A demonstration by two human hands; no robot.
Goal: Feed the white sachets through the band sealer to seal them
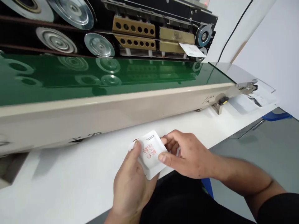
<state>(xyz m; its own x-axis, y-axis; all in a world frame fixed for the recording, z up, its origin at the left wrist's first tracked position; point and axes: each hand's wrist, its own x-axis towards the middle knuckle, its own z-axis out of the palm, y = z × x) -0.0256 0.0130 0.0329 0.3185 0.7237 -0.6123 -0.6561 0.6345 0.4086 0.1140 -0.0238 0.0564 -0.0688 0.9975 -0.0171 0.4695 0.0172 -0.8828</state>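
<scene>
A small white sachet [150, 152] with red printed characters is held over the front edge of the white table [70, 180]. My left hand [132, 186] grips its left side with the thumb on top. My right hand [187, 154] pinches its right side with thumb and fingers. Behind them runs the green conveyor belt [105, 77] of a band sealing machine. Another white sachet [192, 50] sits at the far right end of the sealer's brass jaws [154, 35].
Silver pulley wheels [99, 44] and black belts line the machine's back. A cream machine frame [116, 112] faces me. A metal outfeed plate [233, 73] and a clear tray [259, 98] are at the right end. A blue object [277, 116] lies on the grey floor.
</scene>
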